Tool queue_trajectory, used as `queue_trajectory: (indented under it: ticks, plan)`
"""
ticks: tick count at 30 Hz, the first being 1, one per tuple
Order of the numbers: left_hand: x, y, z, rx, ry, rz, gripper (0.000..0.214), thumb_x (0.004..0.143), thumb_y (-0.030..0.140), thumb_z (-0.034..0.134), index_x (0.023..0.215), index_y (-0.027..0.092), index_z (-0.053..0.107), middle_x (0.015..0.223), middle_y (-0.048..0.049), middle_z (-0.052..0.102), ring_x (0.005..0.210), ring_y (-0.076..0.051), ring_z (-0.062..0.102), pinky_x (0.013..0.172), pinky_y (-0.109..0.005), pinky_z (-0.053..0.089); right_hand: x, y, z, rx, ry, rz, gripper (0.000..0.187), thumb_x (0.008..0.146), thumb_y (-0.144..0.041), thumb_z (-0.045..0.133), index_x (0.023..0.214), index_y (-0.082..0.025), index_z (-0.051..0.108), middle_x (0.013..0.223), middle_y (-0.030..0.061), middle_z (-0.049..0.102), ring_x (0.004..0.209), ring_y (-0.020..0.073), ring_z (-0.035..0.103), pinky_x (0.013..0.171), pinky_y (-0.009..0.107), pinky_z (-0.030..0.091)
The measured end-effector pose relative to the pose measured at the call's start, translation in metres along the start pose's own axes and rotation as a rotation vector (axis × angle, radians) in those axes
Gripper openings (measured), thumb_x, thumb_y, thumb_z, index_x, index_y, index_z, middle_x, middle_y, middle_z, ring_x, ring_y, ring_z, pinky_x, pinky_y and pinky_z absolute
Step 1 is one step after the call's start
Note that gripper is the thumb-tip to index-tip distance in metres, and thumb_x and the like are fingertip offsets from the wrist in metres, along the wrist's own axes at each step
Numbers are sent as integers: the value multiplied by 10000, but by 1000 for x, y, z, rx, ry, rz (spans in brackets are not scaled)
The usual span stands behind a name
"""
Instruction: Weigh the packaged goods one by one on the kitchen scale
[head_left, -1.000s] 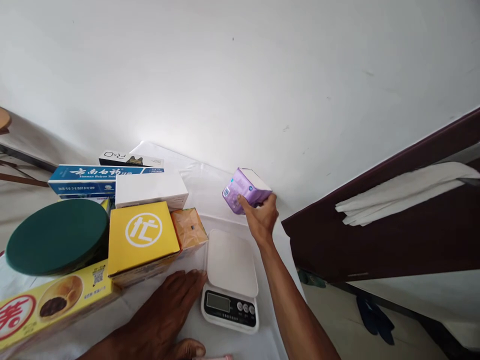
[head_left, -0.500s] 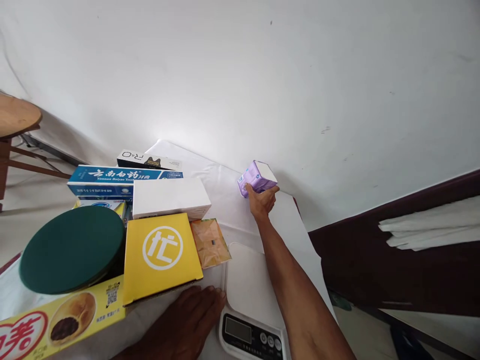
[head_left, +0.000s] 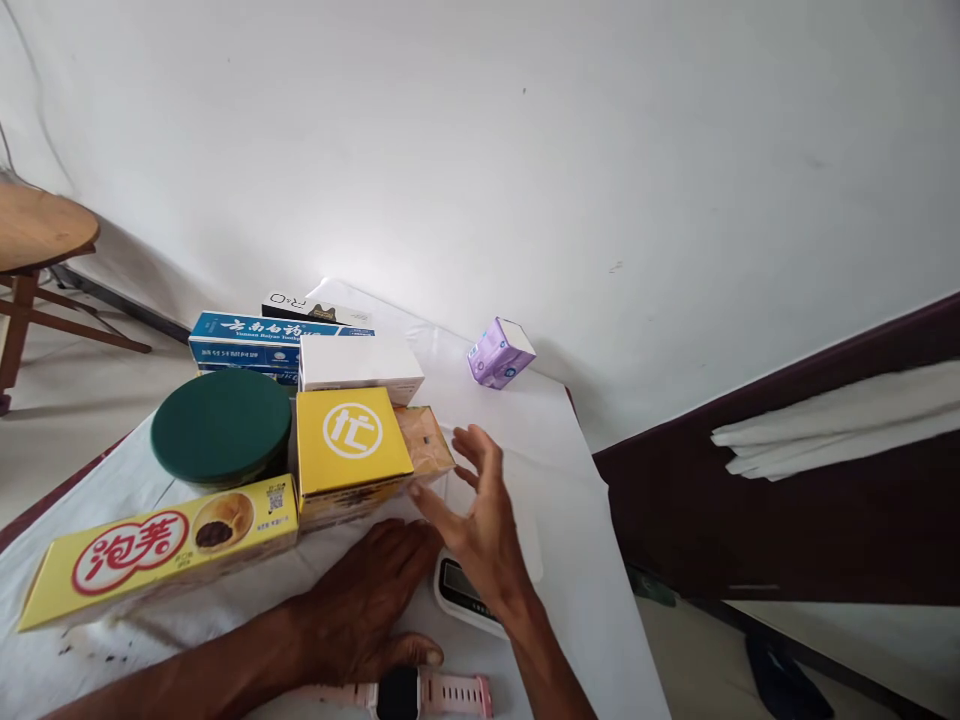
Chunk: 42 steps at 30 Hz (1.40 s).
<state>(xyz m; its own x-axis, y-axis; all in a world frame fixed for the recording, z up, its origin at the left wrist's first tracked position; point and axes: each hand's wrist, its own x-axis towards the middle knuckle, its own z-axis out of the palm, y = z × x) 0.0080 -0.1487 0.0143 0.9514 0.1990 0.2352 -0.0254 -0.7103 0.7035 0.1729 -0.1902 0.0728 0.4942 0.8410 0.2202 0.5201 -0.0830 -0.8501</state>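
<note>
My right hand [head_left: 484,525] is open above the white kitchen scale [head_left: 461,590], fingers spread, close to the right side of an orange-wrapped packet [head_left: 427,440]. My left hand [head_left: 367,595] lies flat on the cloth, palm down, with its fingertips beside the scale and its thumb near a smartwatch with a pink strap [head_left: 457,690]. Just beyond the left hand stands a yellow box [head_left: 341,470] with a white round logo. Farther off, a purple-wrapped pack [head_left: 495,355] stands alone near the wall-side edge, untouched. My right hand partly covers the scale.
Left of the yellow box are a dark green round lid [head_left: 221,425] and a long yellow puff box [head_left: 161,545]. Behind stand a white box [head_left: 360,362], a blue toothpaste box [head_left: 247,340] and a black-and-white box [head_left: 315,308]. A wooden stool [head_left: 45,230] is far left.
My right hand has let go of the purple pack and drawn back toward me, over the scale. The pack stays by the wall. The view has shifted, showing the smartwatch.
</note>
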Motion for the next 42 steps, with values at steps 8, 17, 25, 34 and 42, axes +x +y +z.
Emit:
queue_trajectory:
  ticks: [8,17,25,34,42]
  plan:
    - [-3,-6,5,18,58,45,761,999,675,399,1564,175,297,1431,-201,544,1309,-364,511,1120,-559,404,7,-7,45,-129,147,152,886,681,-469,756,1413,-128,391,1288,208,662,1093,337,686,891,458,555]
    - [-3,1,0,50,64,22,636,1020,610,415,1469,159,420,1433,-176,550,1271,-333,541,1130,-486,419,12,-14,22,-91,369,188,557,645,-517,758,1082,-225,573,818,44,743,682,243,694,631,337,539]
    - [-5,0,-1,90,16,-4,800,1016,609,449,1607,117,228,1555,-211,458,1412,-369,465,1199,-526,361,-10,-26,-46,-179,509,207,630,586,-528,787,1095,-227,570,957,101,754,788,290,736,673,378,581]
    - [-5,-6,4,103,-28,-8,848,1023,604,449,1649,178,66,1620,-220,360,1488,-366,370,1212,-598,307,-31,7,-55,-346,443,271,606,659,-570,750,1115,-239,529,838,71,718,727,306,710,686,430,568]
    - [-6,-5,3,120,-31,-16,856,1029,604,431,1654,223,-14,1643,-195,335,1498,-357,356,1209,-584,320,-49,14,-59,-189,420,268,1084,592,-588,843,1475,-217,335,1275,189,660,1039,347,703,858,477,575]
